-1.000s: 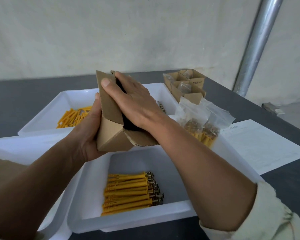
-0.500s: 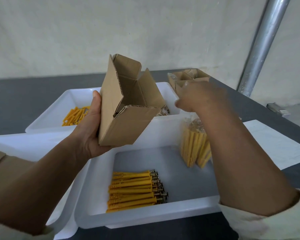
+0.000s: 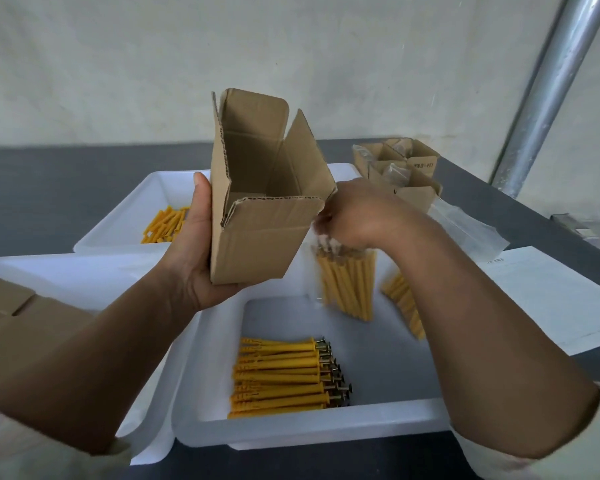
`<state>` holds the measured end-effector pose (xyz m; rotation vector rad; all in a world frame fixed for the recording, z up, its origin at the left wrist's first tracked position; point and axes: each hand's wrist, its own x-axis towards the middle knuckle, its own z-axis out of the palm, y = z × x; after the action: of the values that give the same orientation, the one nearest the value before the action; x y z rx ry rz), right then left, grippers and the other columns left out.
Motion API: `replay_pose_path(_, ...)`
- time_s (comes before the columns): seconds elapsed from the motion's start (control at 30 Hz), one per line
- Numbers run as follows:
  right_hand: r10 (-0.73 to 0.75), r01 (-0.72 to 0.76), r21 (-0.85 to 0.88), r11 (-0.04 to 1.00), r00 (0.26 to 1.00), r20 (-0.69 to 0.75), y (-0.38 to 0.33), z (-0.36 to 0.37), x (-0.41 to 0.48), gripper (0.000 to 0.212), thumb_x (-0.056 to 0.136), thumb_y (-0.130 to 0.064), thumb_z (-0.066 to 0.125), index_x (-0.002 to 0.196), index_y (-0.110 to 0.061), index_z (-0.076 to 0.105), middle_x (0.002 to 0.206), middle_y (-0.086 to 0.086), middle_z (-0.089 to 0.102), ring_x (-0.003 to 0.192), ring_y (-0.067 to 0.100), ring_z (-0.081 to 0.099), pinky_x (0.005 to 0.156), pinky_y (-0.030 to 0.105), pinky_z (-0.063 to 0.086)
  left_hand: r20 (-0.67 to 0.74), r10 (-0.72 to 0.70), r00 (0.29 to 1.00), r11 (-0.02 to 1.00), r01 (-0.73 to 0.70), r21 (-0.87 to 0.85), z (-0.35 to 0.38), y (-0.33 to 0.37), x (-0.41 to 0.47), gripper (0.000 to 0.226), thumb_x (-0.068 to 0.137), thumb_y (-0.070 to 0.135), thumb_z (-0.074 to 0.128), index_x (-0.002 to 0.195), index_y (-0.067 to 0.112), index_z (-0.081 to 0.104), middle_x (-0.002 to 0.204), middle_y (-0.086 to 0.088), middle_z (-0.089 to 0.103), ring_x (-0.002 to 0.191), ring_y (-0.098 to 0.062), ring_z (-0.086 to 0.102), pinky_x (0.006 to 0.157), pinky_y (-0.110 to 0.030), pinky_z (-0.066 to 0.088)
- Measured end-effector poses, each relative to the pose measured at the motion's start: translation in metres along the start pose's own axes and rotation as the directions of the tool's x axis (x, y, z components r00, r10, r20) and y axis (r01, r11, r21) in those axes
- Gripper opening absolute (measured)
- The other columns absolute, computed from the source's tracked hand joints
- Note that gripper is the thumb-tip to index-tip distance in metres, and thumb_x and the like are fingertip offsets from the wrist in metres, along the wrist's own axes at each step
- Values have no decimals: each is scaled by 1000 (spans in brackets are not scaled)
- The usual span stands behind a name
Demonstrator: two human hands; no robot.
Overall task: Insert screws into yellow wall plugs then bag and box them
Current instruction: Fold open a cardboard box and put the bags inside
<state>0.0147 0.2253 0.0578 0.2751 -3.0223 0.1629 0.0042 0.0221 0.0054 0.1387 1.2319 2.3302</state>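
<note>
The left hand (image 3: 194,258) is clamped around a small cardboard box (image 3: 260,209), thumb on its near-left edge and palm under its base, holding it tilted with the open top and raised flaps turned toward the other hand. The right hand (image 3: 354,216) sits just beside the box's right corner, its fingers pinched shut on the top of a clear bag of plugs (image 3: 347,282); the bag hangs down from that grip, full of yellow wall plugs with their screws at the upper end, a little blurred.

Below the hands, a white tray (image 3: 326,427) holds a neat row of assembled plugs (image 3: 284,379), screw heads pointing right. A second filled bag (image 3: 406,306) leans at the tray's right wall, partly hidden by the right forearm. Behind, another tray (image 3: 118,223) holds loose yellow plugs (image 3: 165,225) without screws. Farther back on the dark surface (image 3: 66,188) stand several open boxes (image 3: 399,168) with bags inside, and a sheet of paper (image 3: 551,296) lies to the right.

This looks like the boxing step: bagged plugs are about to go into the held box. The next move calls for lifting the bag above the box rim, lining it up with the narrow opening, and lowering it in lengthwise so the flaps stay clear.
</note>
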Motion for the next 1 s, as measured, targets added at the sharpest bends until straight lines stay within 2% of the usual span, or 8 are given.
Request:
replay_pose_path(0.2,-72,86,131,988,992,-105,-15,10,4,47,94,-12,53,54,-31,37,61,-6,44,62,13,45,50,26,28,11,11,1000,997,-10,-78,-7,0,-2,81,88,80,28,106,18,75,107,-9,73,92,-29,71,77,-43,60)
replay_pose_path(0.47,-65,71,275,959,997,-31,-10,10,5,44,96,-22,56,56,-32,40,61,-11,44,61,8,44,52,22,29,-17,62,998,997,-63,-45,-7,0,1,79,87,80,31,125,19,66,121,-12,68,103,-33,67,83,-43,56)
replay_pose_path(0.53,-49,47,297,954,999,-1,-6,5,4,23,93,-28,61,71,-29,56,70,-14,51,69,10,50,53,20,31,-20,65,998,997,-66,-42,-8,0,1,78,88,79,31,126,19,65,121,-12,67,104,-34,67,80,-43,58)
replay_pose_path(0.57,-34,27,309,951,999,19,-5,2,1,3,90,-31,65,90,-28,63,84,-13,58,79,11,56,57,19,37,-22,64,998,997,-65,-42,-8,0,0,78,88,79,31,125,19,65,121,-13,67,104,-34,67,80,-43,59)
replay_pose_path(0.6,-3,-21,319,947,997,76,-1,0,0,29,88,-35,68,115,-26,63,103,-9,62,91,13,59,64,22,45,-26,61,998,997,-62,-45,-8,0,1,79,88,79,31,124,18,66,121,-13,67,103,-34,68,80,-43,58)
replay_pose_path(0.67,93,-143,358,923,984,154,7,-3,-2,58,80,-40,76,129,-16,57,122,1,61,104,20,62,81,35,57,-36,57,998,997,-59,-55,-7,0,0,80,88,79,31,120,17,69,120,-14,68,102,-34,68,80,-43,58)
replay_pose_path(0.83,170,-322,515,794,932,320,24,-5,-8,49,75,-34,84,107,-5,61,99,10,68,82,17,69,74,34,60,-44,52,998,996,-55,-67,-7,0,0,80,88,79,32,121,17,69,122,-14,67,103,-34,68,79,-43,60)
replay_pose_path(1.0,179,-328,445,833,922,344,24,4,-8,32,88,-26,73,110,-6,62,94,10,69,81,21,70,74,36,61,-48,48,998,996,-52,-76,-7,-1,-2,80,87,80,32,115,16,72,120,-14,68,102,-34,69,82,-43,58)
